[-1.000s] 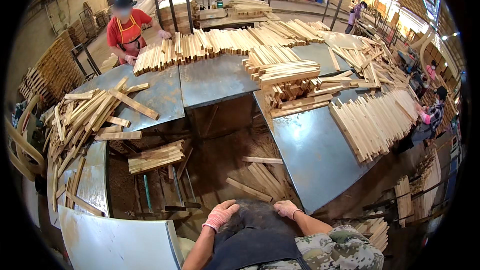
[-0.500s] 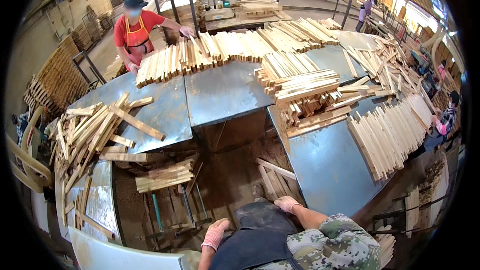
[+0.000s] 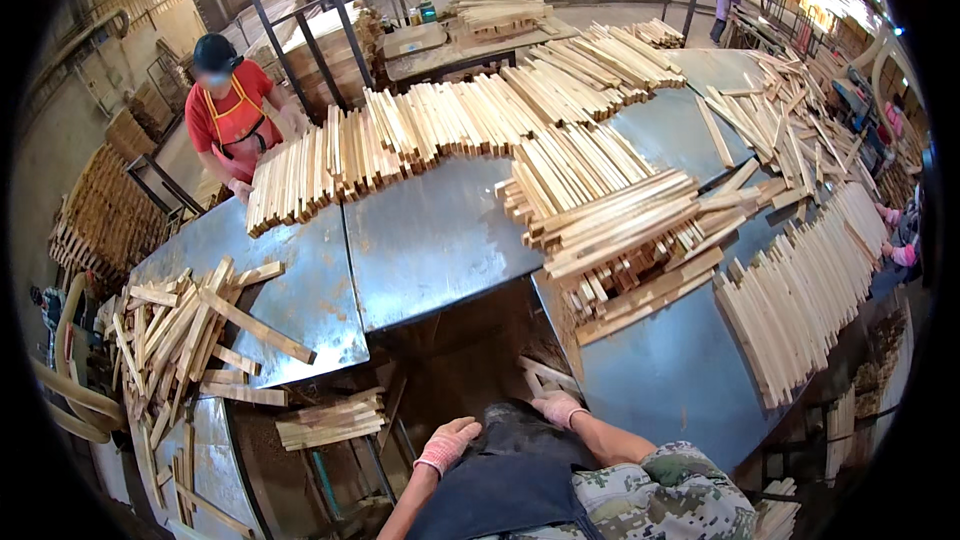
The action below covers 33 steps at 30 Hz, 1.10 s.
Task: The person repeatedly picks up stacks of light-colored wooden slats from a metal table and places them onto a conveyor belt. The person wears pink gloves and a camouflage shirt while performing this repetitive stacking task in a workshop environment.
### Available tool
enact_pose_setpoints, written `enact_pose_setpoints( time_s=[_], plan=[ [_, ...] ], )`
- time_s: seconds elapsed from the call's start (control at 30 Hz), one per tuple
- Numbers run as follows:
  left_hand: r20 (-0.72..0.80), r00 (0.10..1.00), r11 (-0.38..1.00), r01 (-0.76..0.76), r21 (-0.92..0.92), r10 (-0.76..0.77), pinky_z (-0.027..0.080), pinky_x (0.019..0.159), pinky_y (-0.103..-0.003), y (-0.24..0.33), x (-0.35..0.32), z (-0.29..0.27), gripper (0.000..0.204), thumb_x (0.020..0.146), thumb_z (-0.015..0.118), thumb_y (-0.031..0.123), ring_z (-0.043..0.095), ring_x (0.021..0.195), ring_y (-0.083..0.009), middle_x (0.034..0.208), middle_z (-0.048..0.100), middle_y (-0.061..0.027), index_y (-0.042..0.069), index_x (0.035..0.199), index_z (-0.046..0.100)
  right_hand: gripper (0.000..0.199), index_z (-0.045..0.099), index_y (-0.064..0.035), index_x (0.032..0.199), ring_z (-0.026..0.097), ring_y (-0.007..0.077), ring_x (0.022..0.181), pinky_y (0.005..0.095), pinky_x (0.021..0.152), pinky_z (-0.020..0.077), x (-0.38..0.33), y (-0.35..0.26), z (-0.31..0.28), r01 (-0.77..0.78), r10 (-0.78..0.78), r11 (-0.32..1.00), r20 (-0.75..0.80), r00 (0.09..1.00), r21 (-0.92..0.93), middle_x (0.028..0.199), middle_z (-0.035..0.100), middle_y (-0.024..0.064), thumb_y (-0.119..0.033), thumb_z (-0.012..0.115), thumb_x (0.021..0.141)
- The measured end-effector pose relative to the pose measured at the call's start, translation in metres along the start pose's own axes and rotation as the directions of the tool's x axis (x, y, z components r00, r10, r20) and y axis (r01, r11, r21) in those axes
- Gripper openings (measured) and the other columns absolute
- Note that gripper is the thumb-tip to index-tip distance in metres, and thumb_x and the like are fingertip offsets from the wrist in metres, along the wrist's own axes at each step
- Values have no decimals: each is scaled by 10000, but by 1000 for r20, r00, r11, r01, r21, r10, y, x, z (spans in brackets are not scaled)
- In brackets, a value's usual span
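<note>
My left hand, in a pink-and-white knit glove, rests beside the left edge of my dark apron. On the apron's right side lies my right hand, gloved the same way. Both hands look open, with loosely bent fingers and no object visible in them; some fingertips are hidden. Left of my left hand, a short stack of wooden strips sits on a low metal stand. A few pale strips lie low down just beyond my right hand.
Metal-topped tables curve around me. Along their far side runs a long row of wooden strips. A stack of strips, a neat row and a loose heap surround me. A co-worker in red stands at the far left.
The view has shifted, so the tables sit lower in it. My hands have come closer together along the apron. The co-worker in red still has a hand by the row's left end.
</note>
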State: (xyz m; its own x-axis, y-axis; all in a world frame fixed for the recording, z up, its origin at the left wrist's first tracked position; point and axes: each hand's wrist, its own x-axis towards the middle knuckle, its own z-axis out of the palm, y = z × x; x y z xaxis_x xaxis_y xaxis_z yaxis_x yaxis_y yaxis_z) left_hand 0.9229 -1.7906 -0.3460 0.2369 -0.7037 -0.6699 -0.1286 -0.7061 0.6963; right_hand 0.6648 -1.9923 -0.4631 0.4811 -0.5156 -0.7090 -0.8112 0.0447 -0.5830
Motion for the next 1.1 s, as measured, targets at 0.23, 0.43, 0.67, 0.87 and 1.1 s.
enact_pose_setpoints(
  time_s=[0.23,0.43,0.67,0.87,1.1],
  plan=[
    [80,997,991,-32,127,22,451,1182,-381,44,63,-42,609,1037,650,488,618,1402,-327,1458,695,-190,29,1436,689,527,735,-43,1341,678,361,1274,431,1109,493,43,-102,-28,134,-141,985,65,988,111,1328,750,191,-455,625,1033],
    [108,993,993,64,-100,-53,482,1144,-354,64,148,-102,572,1036,674,448,668,1327,-275,1426,722,-160,28,1423,700,543,676,-25,1450,716,239,1097,357,986,547,122,-179,-51,174,-196,965,100,976,194,1290,765,122,-380,684,1039],
    [194,981,999,-3,-43,11,502,1096,-373,109,277,-190,565,1048,643,444,679,1290,-284,1393,732,-175,35,1435,686,535,672,-1,1430,650,177,917,341,846,547,263,-282,-86,178,-178,973,-12,984,145,1111,750,62,-348,713,1024],
    [-40,999,998,-14,65,17,452,1186,-424,169,397,-318,747,989,678,584,608,1402,-370,1473,670,-234,8,1465,655,507,694,-6,1405,652,153,851,330,806,543,334,-399,-167,87,-94,944,7,996,319,1022,754,52,-330,729,1018],
    [-719,649,964,-91,251,248,492,1153,-468,256,507,-503,764,903,819,418,640,1324,-420,1399,679,-272,-8,1490,578,435,762,-21,1285,723,165,872,319,760,584,374,-381,-188,-265,303,681,66,951,683,1036,788,103,-374,736,1031]
  ],
)
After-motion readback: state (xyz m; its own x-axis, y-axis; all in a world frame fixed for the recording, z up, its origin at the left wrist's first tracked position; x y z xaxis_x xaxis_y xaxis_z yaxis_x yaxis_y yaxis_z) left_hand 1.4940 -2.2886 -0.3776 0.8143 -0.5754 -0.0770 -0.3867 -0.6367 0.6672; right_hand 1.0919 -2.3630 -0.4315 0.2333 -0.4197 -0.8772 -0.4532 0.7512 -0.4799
